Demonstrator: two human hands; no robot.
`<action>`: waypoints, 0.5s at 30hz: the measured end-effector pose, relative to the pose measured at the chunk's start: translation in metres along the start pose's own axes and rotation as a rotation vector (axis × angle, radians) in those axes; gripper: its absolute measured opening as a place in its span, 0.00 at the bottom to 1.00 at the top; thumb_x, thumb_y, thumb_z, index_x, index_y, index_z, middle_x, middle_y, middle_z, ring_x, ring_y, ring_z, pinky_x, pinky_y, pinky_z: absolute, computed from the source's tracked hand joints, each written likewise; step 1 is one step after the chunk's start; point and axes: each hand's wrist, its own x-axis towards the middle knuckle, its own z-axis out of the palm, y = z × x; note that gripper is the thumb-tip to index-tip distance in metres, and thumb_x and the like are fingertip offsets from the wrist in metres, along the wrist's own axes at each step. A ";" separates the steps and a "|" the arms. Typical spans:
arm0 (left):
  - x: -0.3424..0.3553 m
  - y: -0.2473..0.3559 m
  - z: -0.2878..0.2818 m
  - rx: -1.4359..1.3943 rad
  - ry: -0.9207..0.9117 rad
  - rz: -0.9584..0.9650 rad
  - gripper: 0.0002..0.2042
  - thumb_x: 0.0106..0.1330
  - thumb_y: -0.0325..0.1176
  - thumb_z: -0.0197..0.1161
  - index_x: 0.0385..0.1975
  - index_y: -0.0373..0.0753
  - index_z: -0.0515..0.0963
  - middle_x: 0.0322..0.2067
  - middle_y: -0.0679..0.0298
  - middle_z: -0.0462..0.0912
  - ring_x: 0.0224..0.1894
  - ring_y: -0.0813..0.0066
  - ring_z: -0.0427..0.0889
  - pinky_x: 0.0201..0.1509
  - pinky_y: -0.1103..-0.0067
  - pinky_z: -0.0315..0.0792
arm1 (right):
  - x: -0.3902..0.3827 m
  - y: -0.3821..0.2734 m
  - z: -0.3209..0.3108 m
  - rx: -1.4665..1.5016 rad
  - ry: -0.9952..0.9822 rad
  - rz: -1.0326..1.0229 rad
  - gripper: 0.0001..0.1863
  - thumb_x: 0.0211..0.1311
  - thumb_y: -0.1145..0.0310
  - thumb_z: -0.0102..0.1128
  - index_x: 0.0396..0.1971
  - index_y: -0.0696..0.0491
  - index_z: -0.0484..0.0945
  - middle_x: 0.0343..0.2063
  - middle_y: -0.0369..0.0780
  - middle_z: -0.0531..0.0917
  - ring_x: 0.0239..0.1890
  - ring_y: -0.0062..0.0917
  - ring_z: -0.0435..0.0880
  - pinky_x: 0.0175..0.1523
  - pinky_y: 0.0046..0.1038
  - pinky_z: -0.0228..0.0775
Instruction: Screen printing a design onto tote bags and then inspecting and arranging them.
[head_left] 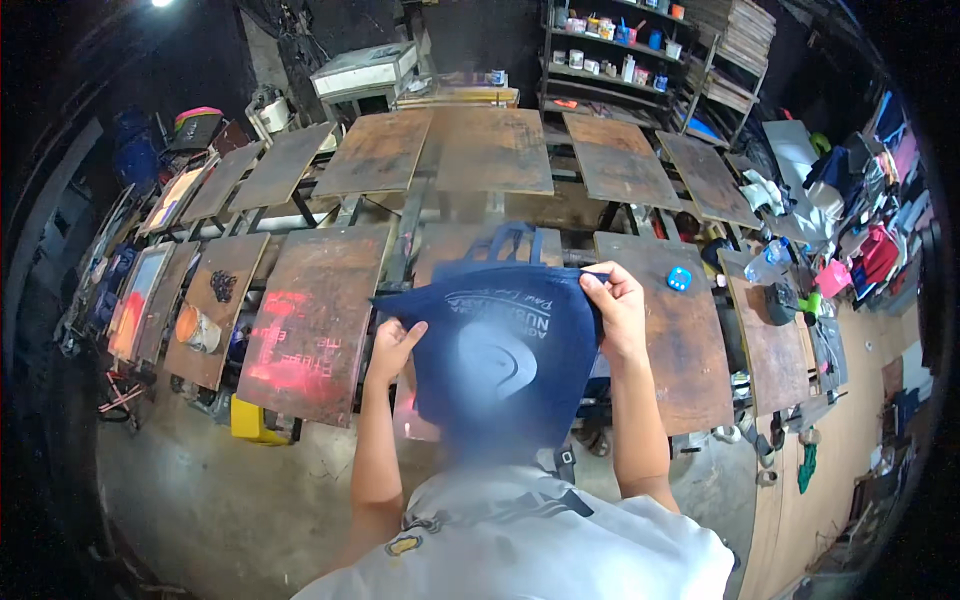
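Observation:
I hold a navy blue cloth tote bag (565,345) up in front of me, above the boards. It is spread wide, with a pale round emblem and lettering on its face. My left hand (398,350) pinches the bag's left edge between thumb and fingers. Higher up, my right hand (617,305) grips the top right corner. Beyond the top edge, dark blue straps (508,243) show over the board behind; whether they belong to this bag I cannot tell. The bag's lower part is blurred.
Brown-stained boards (325,260) stand on frames in two rows. One carries a small blue cube with white dots (679,278); another, a whitish bucket (197,329). A clear plastic bottle (768,262) and pink container (832,276) sit right. Shelves (610,75) of jars rise behind; clothes (880,250) pile far right.

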 end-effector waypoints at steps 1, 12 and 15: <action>0.003 -0.002 0.010 -0.318 -0.071 0.236 0.10 0.68 0.34 0.66 0.38 0.31 0.81 0.30 0.71 0.82 0.32 0.85 0.76 0.38 0.85 0.71 | 0.009 0.001 -0.007 -0.043 0.050 -0.054 0.05 0.64 0.75 0.63 0.37 0.59 0.79 0.30 0.35 0.85 0.29 0.12 0.81 0.35 0.15 0.73; -0.010 0.020 0.015 -0.237 -0.125 0.340 0.13 0.71 0.38 0.63 0.38 0.31 0.81 0.30 0.71 0.81 0.32 0.86 0.75 0.36 0.84 0.70 | 0.025 0.017 -0.065 -0.206 0.146 -0.055 0.09 0.67 0.71 0.61 0.40 0.61 0.82 0.32 0.33 0.83 0.33 0.13 0.78 0.41 0.16 0.68; -0.014 0.020 0.012 -0.280 -0.135 0.338 0.14 0.72 0.37 0.61 0.43 0.30 0.80 0.35 0.69 0.82 0.36 0.85 0.76 0.42 0.83 0.71 | 0.021 0.013 -0.062 -0.230 0.116 -0.039 0.09 0.68 0.71 0.61 0.40 0.60 0.82 0.31 0.33 0.84 0.33 0.12 0.78 0.39 0.17 0.69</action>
